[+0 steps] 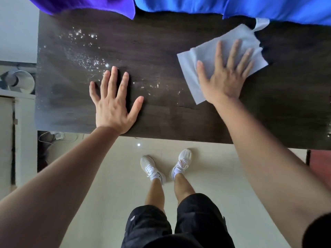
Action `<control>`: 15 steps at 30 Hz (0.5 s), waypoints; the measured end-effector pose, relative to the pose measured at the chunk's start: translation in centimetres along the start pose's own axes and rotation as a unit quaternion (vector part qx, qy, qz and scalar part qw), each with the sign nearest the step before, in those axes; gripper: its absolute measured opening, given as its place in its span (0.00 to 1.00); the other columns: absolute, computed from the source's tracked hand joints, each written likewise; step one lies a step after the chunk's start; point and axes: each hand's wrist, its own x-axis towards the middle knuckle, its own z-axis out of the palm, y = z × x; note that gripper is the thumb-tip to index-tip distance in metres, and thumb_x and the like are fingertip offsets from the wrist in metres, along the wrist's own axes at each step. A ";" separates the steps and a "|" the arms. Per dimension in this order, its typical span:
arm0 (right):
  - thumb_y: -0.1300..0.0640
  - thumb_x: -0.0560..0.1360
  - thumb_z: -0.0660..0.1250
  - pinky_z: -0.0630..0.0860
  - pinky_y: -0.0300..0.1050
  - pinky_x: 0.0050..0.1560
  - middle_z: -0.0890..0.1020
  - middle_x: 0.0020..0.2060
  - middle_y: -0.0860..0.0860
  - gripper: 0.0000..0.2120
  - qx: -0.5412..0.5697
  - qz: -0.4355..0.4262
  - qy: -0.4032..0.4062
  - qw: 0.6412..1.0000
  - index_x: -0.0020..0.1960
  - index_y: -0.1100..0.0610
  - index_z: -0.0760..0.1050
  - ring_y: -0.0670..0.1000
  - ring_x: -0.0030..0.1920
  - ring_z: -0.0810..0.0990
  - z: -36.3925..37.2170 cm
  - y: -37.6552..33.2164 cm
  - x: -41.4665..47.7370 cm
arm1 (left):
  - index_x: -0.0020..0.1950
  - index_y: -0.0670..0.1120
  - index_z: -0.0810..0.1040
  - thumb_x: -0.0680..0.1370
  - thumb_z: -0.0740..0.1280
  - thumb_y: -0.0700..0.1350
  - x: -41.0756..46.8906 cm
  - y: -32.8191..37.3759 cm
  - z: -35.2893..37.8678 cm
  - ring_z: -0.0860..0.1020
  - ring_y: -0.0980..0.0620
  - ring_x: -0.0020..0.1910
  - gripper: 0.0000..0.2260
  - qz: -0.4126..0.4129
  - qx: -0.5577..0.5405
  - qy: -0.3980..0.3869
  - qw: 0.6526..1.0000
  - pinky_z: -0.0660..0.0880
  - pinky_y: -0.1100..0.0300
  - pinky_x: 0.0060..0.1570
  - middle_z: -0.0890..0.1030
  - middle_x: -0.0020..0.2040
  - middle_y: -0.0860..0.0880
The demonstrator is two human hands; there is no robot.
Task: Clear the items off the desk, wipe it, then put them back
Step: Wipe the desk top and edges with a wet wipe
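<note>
1. The desk (161, 42) carries no items, so the clearing looks done and wiping is the step in hand.
2. The right hand (225, 74) lies flat on a pale wipe (206, 51) at about two o'clock on the desktop. Its fingers (232, 51) are straight and spread, and the palm presses the sheet to the wood; nothing is pinched.
3. The left hand (114, 104) rests open on bare wood near the front edge, at about eight o'clock. Its fingers (113, 77) are straight and slightly apart, probably bracing the body.
4. Shiny droplets (84, 58) scatter from ten o'clock in toward the centre, right up to the left fingertips (this wet patch is well apart from the wipe).
5. To wipe well, the person should sweep the sheet toward nine o'clock in long, overlapping passes. Even palm pressure would stop the corners folding under, and the left hand should lift clear before the wipe reaches it.
6. The back edge at twelve o'clock is overhung by purple fabric (80, 4) and blue fabric (197, 4), so passes there should run under the hems without dragging them.
</note>
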 end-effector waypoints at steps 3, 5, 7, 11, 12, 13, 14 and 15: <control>0.29 0.78 0.49 0.45 0.69 0.76 0.54 0.81 0.59 0.37 0.017 -0.151 0.008 0.988 0.81 0.47 0.57 0.71 0.79 0.48 0.9 -4.7 -4.7 | 0.80 0.47 0.58 0.80 0.46 0.68 -0.2 0.0 -0.2 0.53 0.42 0.80 0.35 -0.001 -0.001 -0.001 1.000 0.48 0.33 0.73 0.54 0.81 0.43; 0.29 0.78 0.52 0.48 0.68 0.76 0.56 0.80 0.59 0.36 0.030 -0.236 0.001 0.971 0.80 0.47 0.60 0.70 0.79 0.49 1.6 -6.5 -8.1 | 0.80 0.46 0.59 0.80 0.48 0.67 -0.3 0.1 -0.3 0.53 0.42 0.80 0.35 -0.003 -0.001 0.002 1.000 0.49 0.33 0.73 0.55 0.81 0.42; 0.29 0.78 0.53 0.49 0.67 0.76 0.55 0.81 0.58 0.36 0.023 -0.299 -0.012 0.954 0.81 0.46 0.58 0.68 0.80 0.48 2.1 -6.3 -10.3 | 0.80 0.46 0.60 0.80 0.49 0.66 -0.3 0.2 -0.2 0.54 0.42 0.79 0.34 -0.006 0.000 0.006 1.000 0.49 0.33 0.73 0.57 0.81 0.42; 0.27 0.78 0.50 0.47 0.65 0.78 0.51 0.82 0.55 0.37 0.008 -0.327 -0.028 0.945 0.81 0.44 0.55 0.64 0.81 0.46 1.7 -0.9 -9.2 | 0.79 0.47 0.60 0.79 0.47 0.68 0.0 0.4 -0.4 0.53 0.42 0.80 0.36 -0.014 -0.005 -0.012 1.000 0.47 0.33 0.73 0.56 0.81 0.43; 0.26 0.78 0.50 0.47 0.65 0.78 0.51 0.82 0.55 0.37 -0.003 -0.309 -0.025 0.951 0.81 0.43 0.54 0.64 0.81 0.46 1.3 0.5 -8.1 | 0.79 0.47 0.60 0.79 0.46 0.69 0.0 0.5 -0.4 0.52 0.42 0.80 0.36 -0.015 -0.005 -0.017 1.000 0.47 0.33 0.73 0.56 0.81 0.43; 0.26 0.78 0.49 0.47 0.65 0.78 0.50 0.82 0.55 0.37 -0.015 -0.289 -0.026 0.957 0.82 0.43 0.53 0.64 0.81 0.46 1.0 1.7 -6.8 | 0.79 0.47 0.60 0.79 0.46 0.69 -0.1 0.5 -0.5 0.52 0.42 0.80 0.37 -0.015 -0.005 -0.021 1.000 0.48 0.33 0.73 0.56 0.81 0.43; 0.26 0.77 0.48 0.47 0.64 0.78 0.48 0.82 0.55 0.38 -0.027 -0.268 -0.031 0.962 0.82 0.43 0.50 0.64 0.81 0.45 0.6 2.5 -5.3 | 0.79 0.47 0.60 0.78 0.45 0.70 -0.1 0.5 -0.5 0.52 0.42 0.80 0.37 -0.015 -0.004 -0.023 1.000 0.48 0.33 0.73 0.56 0.81 0.43; 0.25 0.77 0.46 0.46 0.64 0.79 0.47 0.82 0.55 0.38 -0.037 -0.248 -0.038 0.967 0.82 0.42 0.48 0.64 0.81 0.44 0.3 2.9 -3.7 | 0.79 0.47 0.61 0.78 0.45 0.70 -0.1 0.5 -0.5 0.52 0.41 0.80 0.37 -0.015 -0.004 -0.024 1.000 0.47 0.33 0.73 0.56 0.81 0.43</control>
